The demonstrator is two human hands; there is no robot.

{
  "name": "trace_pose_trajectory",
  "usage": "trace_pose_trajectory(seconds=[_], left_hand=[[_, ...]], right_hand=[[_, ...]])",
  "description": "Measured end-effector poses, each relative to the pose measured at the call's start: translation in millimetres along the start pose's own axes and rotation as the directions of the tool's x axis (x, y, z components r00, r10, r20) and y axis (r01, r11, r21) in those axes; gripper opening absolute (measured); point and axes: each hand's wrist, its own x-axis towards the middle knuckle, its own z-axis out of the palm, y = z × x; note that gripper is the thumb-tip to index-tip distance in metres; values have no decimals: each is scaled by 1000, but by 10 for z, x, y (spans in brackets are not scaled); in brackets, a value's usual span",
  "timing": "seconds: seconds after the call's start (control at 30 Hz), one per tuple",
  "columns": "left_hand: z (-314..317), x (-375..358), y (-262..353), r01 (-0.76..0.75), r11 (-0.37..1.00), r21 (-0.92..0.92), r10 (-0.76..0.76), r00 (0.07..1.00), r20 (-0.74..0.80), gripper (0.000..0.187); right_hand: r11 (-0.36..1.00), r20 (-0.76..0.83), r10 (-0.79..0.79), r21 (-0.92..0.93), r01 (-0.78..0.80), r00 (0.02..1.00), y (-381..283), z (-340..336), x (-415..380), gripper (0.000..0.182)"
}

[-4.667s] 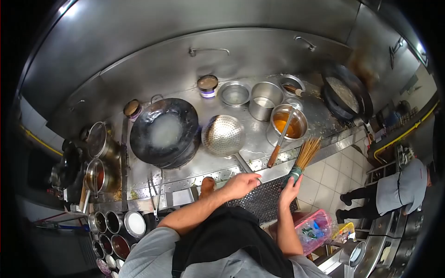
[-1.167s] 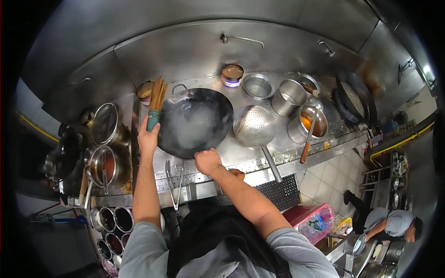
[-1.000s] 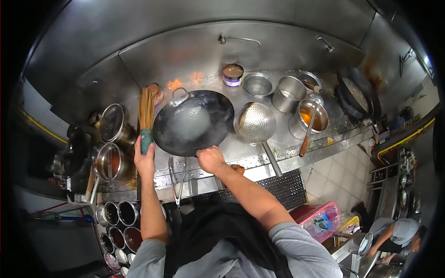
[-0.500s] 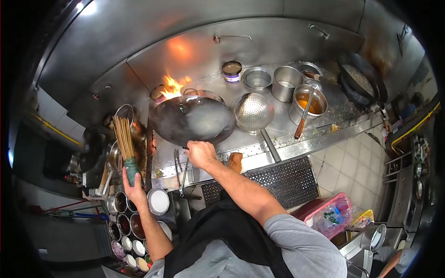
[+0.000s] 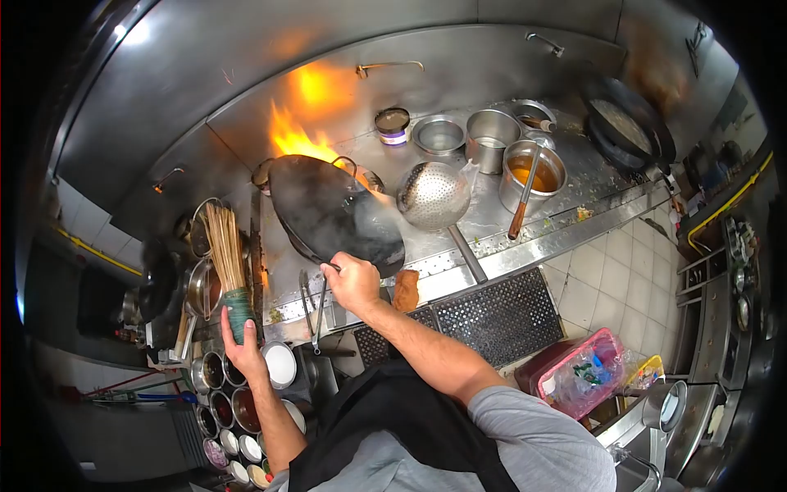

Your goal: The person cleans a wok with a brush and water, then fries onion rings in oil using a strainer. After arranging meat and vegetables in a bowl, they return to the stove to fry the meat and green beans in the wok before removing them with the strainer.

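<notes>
Gripping the near rim of the black wok [image 5: 316, 209] with the curled fingers of the right hand [image 5: 354, 285]; tipping it toward the right over the counter [image 5: 488, 246], with flames [image 5: 302, 141] behind and pale liquid [image 5: 381, 223] inside. Holding the bamboo brush [image 5: 229, 266] bristles up, left of the wok, with the left hand's [image 5: 244, 344] fingers and thumb closed around its green-bound end. Resting right of the wok: a perforated ladle [image 5: 434, 197].
</notes>
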Motion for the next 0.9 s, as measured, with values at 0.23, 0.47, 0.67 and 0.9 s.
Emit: trace_pose_trajectory(seconds=[0.23,0.47,0.67,0.9], left_hand=[[89,220,-121,-68,997,22,68,997,38,52],[240,1131,-259,-186,983,-4,184,975,-121,56],[507,2800,291,68,974,-215,-39,990,136,56],[1498,4214,74,-172,981,-88,167,984,-67,73]], right_hand=[[948,3,146,285,-140,989,1,-50,100,23],[988,130,-143,-34,149,981,63,195,343,25],[851,452,-293,-278,445,843,644,813,595,19],[847,624,-34,-397,354,781,917,1382,877,15]])
